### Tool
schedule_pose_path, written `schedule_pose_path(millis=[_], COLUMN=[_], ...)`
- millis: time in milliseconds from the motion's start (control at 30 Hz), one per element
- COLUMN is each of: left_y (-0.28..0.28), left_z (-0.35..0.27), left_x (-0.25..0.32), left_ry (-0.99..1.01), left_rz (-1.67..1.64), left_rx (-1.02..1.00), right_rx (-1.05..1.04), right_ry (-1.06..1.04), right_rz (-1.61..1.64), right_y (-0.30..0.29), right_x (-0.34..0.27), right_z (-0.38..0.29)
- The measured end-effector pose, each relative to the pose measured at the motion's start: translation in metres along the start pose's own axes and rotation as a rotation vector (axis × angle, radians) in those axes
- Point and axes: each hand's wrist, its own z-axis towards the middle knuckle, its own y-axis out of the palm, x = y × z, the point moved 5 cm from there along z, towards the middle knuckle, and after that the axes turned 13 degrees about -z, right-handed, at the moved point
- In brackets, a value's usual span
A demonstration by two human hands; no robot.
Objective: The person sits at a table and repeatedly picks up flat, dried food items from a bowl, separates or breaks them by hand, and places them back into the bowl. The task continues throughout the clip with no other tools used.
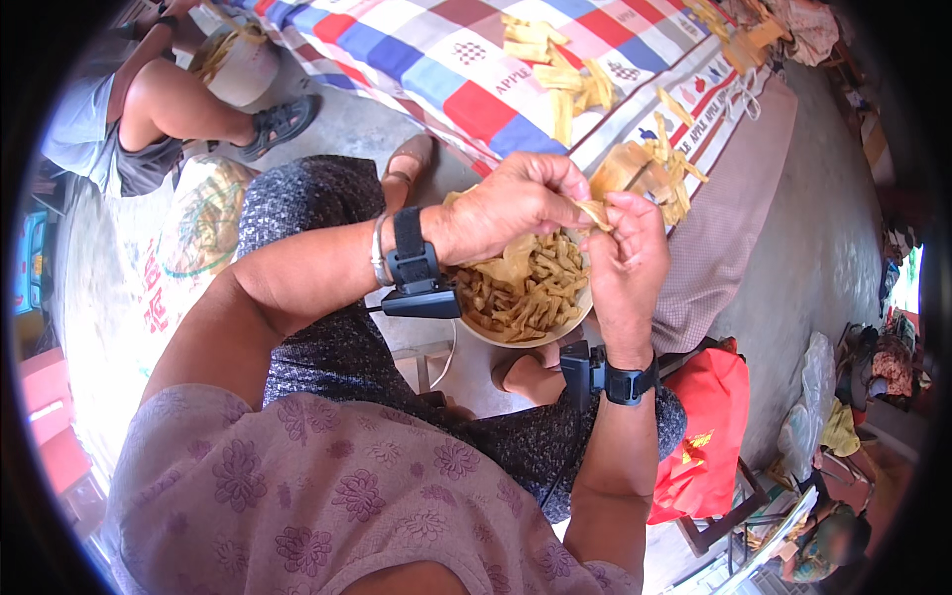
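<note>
My left hand and my right hand meet above a round bowl, pinching one small yellowish folded strip between their fingertips. The bowl holds a heap of twisted, brownish-yellow pieces, with a wider thin sheet lying on top. Beside my right hand, a wooden block with a dark blade-like strip rests at the edge of the cloth-covered surface. Flat yellow strips lie around it, and more strips are spread farther back on the cloth.
A checked cloth covers the surface ahead. At the upper left, another person's leg is near a bucket of strips. A printed sack lies left of my knee; a red bag hangs at the right. Another person sits lower right.
</note>
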Motion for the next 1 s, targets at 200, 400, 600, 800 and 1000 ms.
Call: schedule_pose_path(millis=[200,400,600,800,1000], left_y=[0.008,0.001,0.003,0.003,0.015], left_z=[0.001,0.009,0.011,0.014,0.012], left_x=[-0.005,-0.013,-0.009,-0.01,0.011], left_ry=[-0.073,-0.067,-0.087,-0.166,0.157], left_rz=[-0.084,0.03,-0.007,-0.084,0.284], left_rx=[-0.096,-0.02,-0.056,-0.201,-0.35], right_rx=[0.016,-0.088,-0.137,-0.208,-0.132], right_ry=[0.075,0.03,-0.185,-0.151,0.165], right_rz=[-0.122,-0.363,-0.676,-0.468,-0.017], right_y=[-0.009,-0.017,-0.013,-0.014,-0.029], right_x=[0.009,0.024,-0.004,-0.01,-0.008], right_z=[0.001,0.004,-0.001,-0.002,-0.001])
